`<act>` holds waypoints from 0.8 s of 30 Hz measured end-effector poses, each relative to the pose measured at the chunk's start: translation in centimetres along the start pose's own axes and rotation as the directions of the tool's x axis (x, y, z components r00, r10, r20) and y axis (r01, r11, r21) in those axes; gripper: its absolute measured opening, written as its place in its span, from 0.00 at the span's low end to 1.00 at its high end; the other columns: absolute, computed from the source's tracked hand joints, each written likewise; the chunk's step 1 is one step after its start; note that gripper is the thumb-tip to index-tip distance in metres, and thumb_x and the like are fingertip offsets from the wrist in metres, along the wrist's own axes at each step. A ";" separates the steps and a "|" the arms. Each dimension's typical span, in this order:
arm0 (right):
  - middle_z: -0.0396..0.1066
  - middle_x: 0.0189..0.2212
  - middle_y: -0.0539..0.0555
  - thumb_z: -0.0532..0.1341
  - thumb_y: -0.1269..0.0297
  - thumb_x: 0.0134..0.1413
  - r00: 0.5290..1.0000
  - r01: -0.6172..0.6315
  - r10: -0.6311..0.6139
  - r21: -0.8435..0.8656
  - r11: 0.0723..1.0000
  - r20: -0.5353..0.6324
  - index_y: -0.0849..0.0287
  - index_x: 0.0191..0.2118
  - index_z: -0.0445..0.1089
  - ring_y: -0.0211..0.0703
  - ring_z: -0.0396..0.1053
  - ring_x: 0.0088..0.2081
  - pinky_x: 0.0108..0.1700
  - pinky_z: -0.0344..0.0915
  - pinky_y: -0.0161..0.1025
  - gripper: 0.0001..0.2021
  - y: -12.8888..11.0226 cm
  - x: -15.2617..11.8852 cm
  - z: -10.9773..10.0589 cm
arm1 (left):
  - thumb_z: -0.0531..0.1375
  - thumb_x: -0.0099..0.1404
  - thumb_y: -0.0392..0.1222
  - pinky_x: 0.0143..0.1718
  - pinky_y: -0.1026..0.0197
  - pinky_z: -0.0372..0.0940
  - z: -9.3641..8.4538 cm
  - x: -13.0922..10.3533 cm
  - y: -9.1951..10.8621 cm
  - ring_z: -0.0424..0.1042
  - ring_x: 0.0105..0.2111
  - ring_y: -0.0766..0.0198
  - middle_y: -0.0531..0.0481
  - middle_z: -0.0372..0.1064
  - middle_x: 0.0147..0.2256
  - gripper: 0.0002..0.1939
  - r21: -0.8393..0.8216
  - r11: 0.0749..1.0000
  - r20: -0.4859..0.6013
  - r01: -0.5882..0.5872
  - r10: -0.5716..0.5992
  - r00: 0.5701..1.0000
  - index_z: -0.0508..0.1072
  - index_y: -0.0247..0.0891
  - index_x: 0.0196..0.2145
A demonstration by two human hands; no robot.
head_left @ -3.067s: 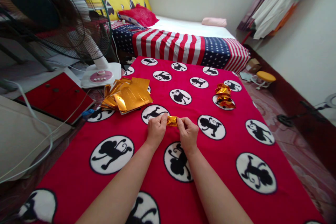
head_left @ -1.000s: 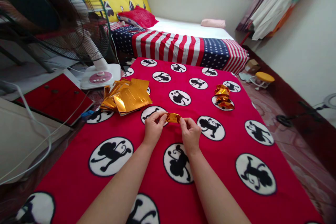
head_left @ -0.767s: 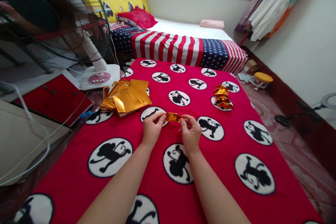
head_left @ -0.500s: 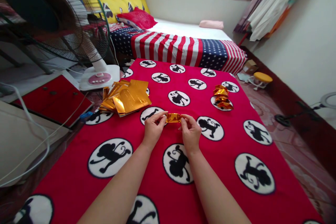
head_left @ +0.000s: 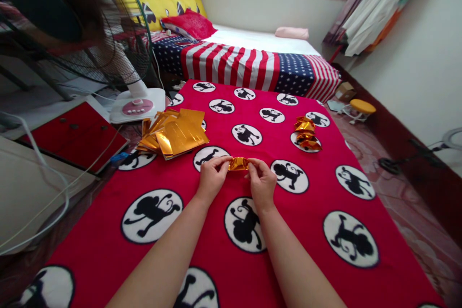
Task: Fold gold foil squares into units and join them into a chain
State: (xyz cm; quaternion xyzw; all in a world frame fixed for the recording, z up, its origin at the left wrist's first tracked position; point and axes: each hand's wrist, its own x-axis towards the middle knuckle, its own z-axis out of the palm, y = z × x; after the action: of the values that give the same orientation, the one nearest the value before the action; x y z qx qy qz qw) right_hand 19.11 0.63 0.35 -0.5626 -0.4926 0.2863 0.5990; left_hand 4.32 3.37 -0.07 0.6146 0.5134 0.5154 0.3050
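Between my hands is a folded piece of gold foil paper (head_left: 238,164), small and shiny, held just over the red cloth. My left hand (head_left: 212,176) pinches its left end between thumb and fingers. At the right end, my right hand (head_left: 262,181) grips it the same way. Ahead and to the left lies a loose pile of flat gold foil sheets (head_left: 182,134). Several folded gold foil pieces (head_left: 306,134) sit in a row farther off on the right.
A red cloth with monkey prints (head_left: 288,231) covers the surface under my hands. To the left stands an electric fan (head_left: 139,103) beside a red panel (head_left: 77,132). Beyond is a bed (head_left: 231,65); a yellow stool (head_left: 362,106) stands on the floor at right.
The foil piece between my hands looks slightly more creased and bent along its top edge. Both hands keep their pinch and stay in nearly the same place.
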 end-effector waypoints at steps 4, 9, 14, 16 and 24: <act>0.75 0.31 0.54 0.59 0.61 0.57 1.000 0.005 -0.005 -0.009 1.000 0.000 0.60 0.40 0.74 0.37 0.69 0.22 0.25 0.66 0.35 0.11 0.0 0.0 0.0 | 0.59 0.62 0.36 0.46 0.58 0.71 0.1 0.0 0.1 0.77 0.39 0.59 0.45 0.79 0.39 0.11 -0.017 1.000 -0.010 0.013 -0.013 1.000 0.80 0.36 0.39; 0.75 0.30 0.53 0.59 0.61 0.57 1.000 0.010 -0.010 -0.023 1.000 0.001 0.60 0.39 0.74 0.37 0.69 0.22 0.25 0.65 0.35 0.10 -0.2 0.0 0.0 | 0.57 0.63 0.35 0.47 0.59 0.70 0.2 0.0 0.1 0.76 0.42 0.60 0.46 0.78 0.41 0.13 -0.025 0.999 0.002 -0.027 0.027 1.000 0.80 0.38 0.41; 0.75 0.30 0.53 0.59 0.61 0.57 1.000 0.011 -0.010 -0.014 1.000 0.013 0.59 0.39 0.74 0.37 0.69 0.22 0.25 0.65 0.35 0.09 -0.3 -0.1 0.0 | 0.56 0.62 0.33 0.44 0.60 0.70 0.1 0.0 0.4 0.76 0.39 0.60 0.47 0.78 0.38 0.12 0.000 1.000 -0.009 -0.008 0.008 1.000 0.80 0.38 0.38; 0.75 0.30 0.52 0.59 0.61 0.57 1.000 0.000 0.001 -0.012 1.000 0.017 0.59 0.39 0.74 0.37 0.69 0.22 0.25 0.65 0.35 0.09 -0.2 -0.1 0.0 | 0.56 0.61 0.33 0.43 0.60 0.70 0.0 0.0 0.4 0.76 0.38 0.60 0.47 0.78 0.38 0.12 0.002 1.000 -0.014 0.002 -0.002 1.000 0.80 0.38 0.37; 0.74 0.29 0.52 0.59 0.60 0.57 1.000 -0.009 0.009 -0.003 1.000 0.018 0.59 0.38 0.73 0.37 0.69 0.21 0.25 0.65 0.34 0.09 -0.2 -0.2 0.0 | 0.57 0.61 0.35 0.41 0.62 0.70 0.1 0.0 0.1 0.76 0.36 0.61 0.47 0.78 0.37 0.11 -0.003 1.000 -0.016 0.020 -0.020 1.000 0.80 0.37 0.37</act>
State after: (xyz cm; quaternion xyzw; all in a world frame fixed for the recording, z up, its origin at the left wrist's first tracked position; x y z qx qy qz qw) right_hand 19.00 0.38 0.47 -0.5630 -0.4960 0.2932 0.5925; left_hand 4.42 3.31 0.04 0.6047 0.5213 0.5181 0.3069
